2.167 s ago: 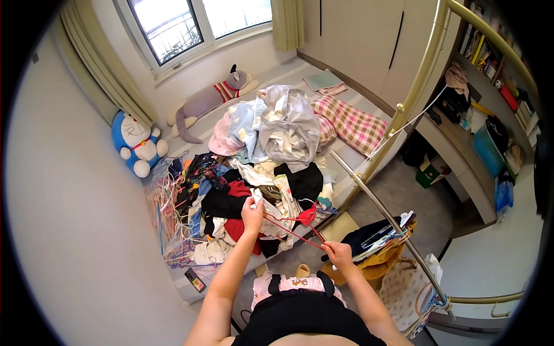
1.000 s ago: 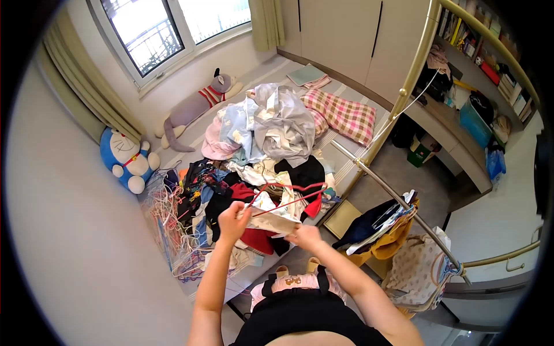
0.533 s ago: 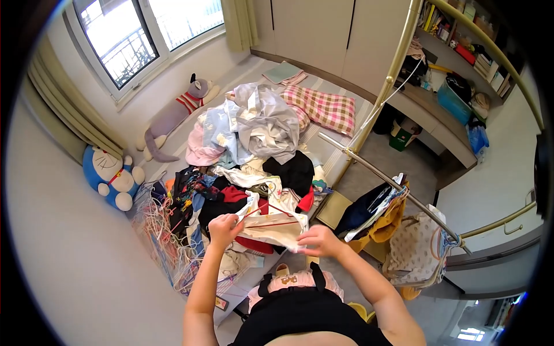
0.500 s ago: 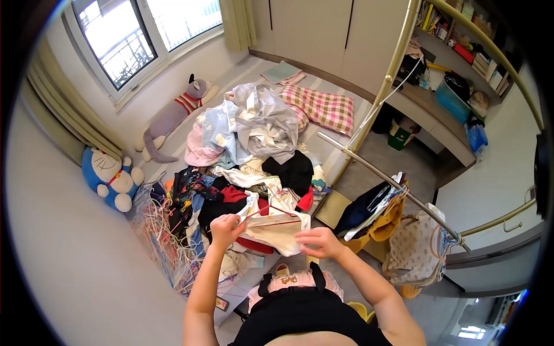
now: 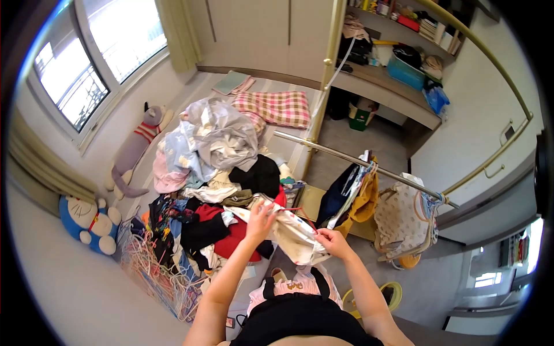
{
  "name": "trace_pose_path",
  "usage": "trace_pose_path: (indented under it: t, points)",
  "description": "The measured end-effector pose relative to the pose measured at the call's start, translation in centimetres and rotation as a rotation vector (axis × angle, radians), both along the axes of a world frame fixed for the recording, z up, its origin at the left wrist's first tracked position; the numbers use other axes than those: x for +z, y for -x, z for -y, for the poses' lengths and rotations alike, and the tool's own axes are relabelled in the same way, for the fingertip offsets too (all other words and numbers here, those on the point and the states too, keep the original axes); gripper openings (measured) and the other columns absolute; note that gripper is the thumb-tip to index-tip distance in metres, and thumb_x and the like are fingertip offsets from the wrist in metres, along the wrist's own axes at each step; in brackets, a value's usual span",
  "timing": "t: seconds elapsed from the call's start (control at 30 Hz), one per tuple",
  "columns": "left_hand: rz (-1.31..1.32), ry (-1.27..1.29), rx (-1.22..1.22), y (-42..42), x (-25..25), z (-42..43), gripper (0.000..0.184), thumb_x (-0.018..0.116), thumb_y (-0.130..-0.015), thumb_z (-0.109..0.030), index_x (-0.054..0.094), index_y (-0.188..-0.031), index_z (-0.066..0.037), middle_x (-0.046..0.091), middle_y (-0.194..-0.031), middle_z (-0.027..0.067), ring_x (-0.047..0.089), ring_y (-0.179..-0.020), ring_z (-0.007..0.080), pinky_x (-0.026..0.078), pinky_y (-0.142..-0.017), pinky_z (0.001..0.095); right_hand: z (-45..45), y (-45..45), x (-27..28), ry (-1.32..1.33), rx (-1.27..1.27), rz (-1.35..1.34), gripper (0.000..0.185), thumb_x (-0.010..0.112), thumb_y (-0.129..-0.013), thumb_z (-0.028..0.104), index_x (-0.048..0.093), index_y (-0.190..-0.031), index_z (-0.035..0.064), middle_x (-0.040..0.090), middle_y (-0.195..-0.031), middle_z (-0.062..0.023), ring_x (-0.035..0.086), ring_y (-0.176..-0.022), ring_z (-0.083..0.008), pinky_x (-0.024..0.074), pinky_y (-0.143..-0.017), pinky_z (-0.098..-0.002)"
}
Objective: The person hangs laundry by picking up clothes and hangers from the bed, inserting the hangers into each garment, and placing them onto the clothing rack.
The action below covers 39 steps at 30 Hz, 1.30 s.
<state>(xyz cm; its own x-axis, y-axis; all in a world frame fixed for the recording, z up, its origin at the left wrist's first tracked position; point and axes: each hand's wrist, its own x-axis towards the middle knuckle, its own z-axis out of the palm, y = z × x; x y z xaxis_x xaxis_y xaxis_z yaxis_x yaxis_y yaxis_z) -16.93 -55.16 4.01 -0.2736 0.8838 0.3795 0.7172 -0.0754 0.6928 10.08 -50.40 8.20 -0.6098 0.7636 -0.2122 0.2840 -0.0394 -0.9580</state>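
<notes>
A white garment with small coloured prints [image 5: 293,235] hangs in front of my body, above the floor beside the bed. My left hand [image 5: 261,224] is closed on its upper left part. My right hand [image 5: 333,242] pinches its right edge, close to the end of a red hanger [image 5: 307,218]. The hanger runs along the garment's top, partly covered by the cloth. Just left of my left hand, a heap of mixed clothes [image 5: 231,239] lies on the bed, with red, black and white pieces on top.
Tangled hangers [image 5: 158,271] lie at the bed's left corner. On the right, a metal rail [image 5: 398,180] carries hung clothes, among them a mustard garment [image 5: 363,196]. Farther back are a grey quilt [image 5: 225,135], a checked pillow [image 5: 274,108] and plush toys [image 5: 92,222]. Yellow basins [image 5: 392,295] stand below.
My view has turned right. Both hands, with the white garment and red hanger, have moved right, away from the heap. My right hand, looser before, now pinches the garment's right edge.
</notes>
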Motion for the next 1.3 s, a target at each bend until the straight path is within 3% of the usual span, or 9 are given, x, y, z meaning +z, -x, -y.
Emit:
trace_pose_path:
  t: [0.07,0.17,0.27,0.47,0.6,0.7,0.73,0.9,1.3]
  points:
    - [0.053,0.008,-0.099,-2.7,-3.0,-2.7,0.044,0.059,-0.084,-0.02,0.046,-0.124,-0.004,0.04,-0.127,0.025,0.041,-0.116,0.0388,0.035,-0.097,0.0404,0.1,-2.3,0.4,-0.074,-0.189,0.012,0.016,0.057,-0.086,0.016,0.059,-0.09,0.0001,0.051,-0.065,0.0044,0.042,-0.058,-0.0027,0.034,-0.052,-0.0198]
    - [0.203,0.11,-0.252,-7.6,-2.3,-5.5,0.044,0.055,-0.086,-0.022,0.043,-0.124,-0.003,0.041,-0.127,0.0231,0.041,-0.116,0.0381,0.035,-0.097,0.04,-1.0,-6.0,-1.9,0.05,-0.404,-0.138,0.013,0.053,-0.089,0.014,0.054,-0.092,0.0015,0.051,-0.069,0.0047,0.045,-0.062,-0.003,0.0374,-0.057,-0.0186]
    - [0.228,0.1,-0.321,-11.0,-2.3,-7.9,0.039,0.053,-0.087,-0.021,0.045,-0.12,-0.003,0.047,-0.119,0.0199,0.045,-0.11,0.0373,0.038,-0.092,0.0402,-2.6,-7.1,-3.3,0.111,-0.385,-0.198,0.012,0.051,-0.09,0.014,0.05,-0.095,0.0027,0.053,-0.074,0.0029,0.047,-0.064,-0.0035,0.0393,-0.059,-0.0187]
    - [0.222,0.111,-0.33,-13.5,-1.4,-10.7,0.034,0.053,-0.086,-0.018,0.048,-0.115,-0.003,0.051,-0.112,0.0198,0.049,-0.104,0.0375,0.04,-0.088,0.0405,-7.3,-4.4,-6.0,0.371,-0.203,-0.184,0.019,0.048,-0.092,0.019,0.045,-0.105,0.0053,0.06,-0.076,-0.0063,0.059,-0.055,-0.0127,0.0473,-0.045,-0.0248]
    - [0.283,0.166,-0.203,-13.2,-3.4,-12.4,0.028,0.048,-0.088,-0.013,0.05,-0.113,-0.002,0.055,-0.104,0.0201,0.055,-0.095,0.0337,0.044,-0.081,0.0362,-11.4,-1.0,-5.2,0.443,-0.085,-0.282,0.015,0.048,-0.092,0.02,0.049,-0.102,0.009,0.056,-0.075,0.0006,0.052,-0.055,-0.0062,0.0422,-0.048,-0.0194]
    - [0.242,0.173,-0.068,-12.6,-2.4,-13.8,0.026,0.046,-0.09,-0.015,0.053,-0.11,-0.001,0.057,-0.099,0.0189,0.058,-0.087,0.0309,0.046,-0.075,0.0348,-14.4,1.7,-3.9,0.632,-0.231,-0.424,0.018,0.049,-0.092,0.02,0.05,-0.107,0.0094,0.051,-0.069,0.0039,0.043,-0.051,-0.0041,0.033,-0.045,-0.0178]
    - [0.237,0.179,-0.045,-12.5,-2.1,-14.5,0.026,0.046,-0.09,-0.016,0.054,-0.11,-0.001,0.057,-0.098,0.0186,0.058,-0.087,0.0304,0.046,-0.074,0.0345,-16.0,1.4,-5.0,0.466,-0.146,-0.323,0.017,0.049,-0.092,0.021,0.05,-0.104,0.0091,0.052,-0.067,0.0035,0.043,-0.048,-0.004,0.0316,-0.042,-0.0187]
    - [0.264,0.227,-0.004,-13.5,-3.2,-17.0,0.027,0.049,-0.089,-0.02,0.055,-0.108,-0.003,0.058,-0.102,0.018,0.054,-0.095,0.0352,0.043,-0.081,0.0397,-21.5,0.8,-8.3,0.383,-0.223,-0.153,0.014,0.049,-0.092,0.021,0.048,-0.099,0.0092,0.052,-0.059,-0.0017,0.048,-0.042,-0.008,0.0355,-0.037,-0.0208]
    - [0.309,0.384,-0.057,-17.9,-5.8,-19.2,0.026,0.05,-0.087,-0.022,0.057,-0.105,-0.005,0.058,-0.102,0.0168,0.054,-0.096,0.034,0.044,-0.082,0.0397,-23.6,-1.9,-16.4,0.251,-0.435,0.059,0.017,0.043,-0.092,0.014,0.045,-0.103,0.0019,0.06,-0.078,-0.016,0.063,-0.05,-0.0228,0.0496,-0.039,-0.0304]
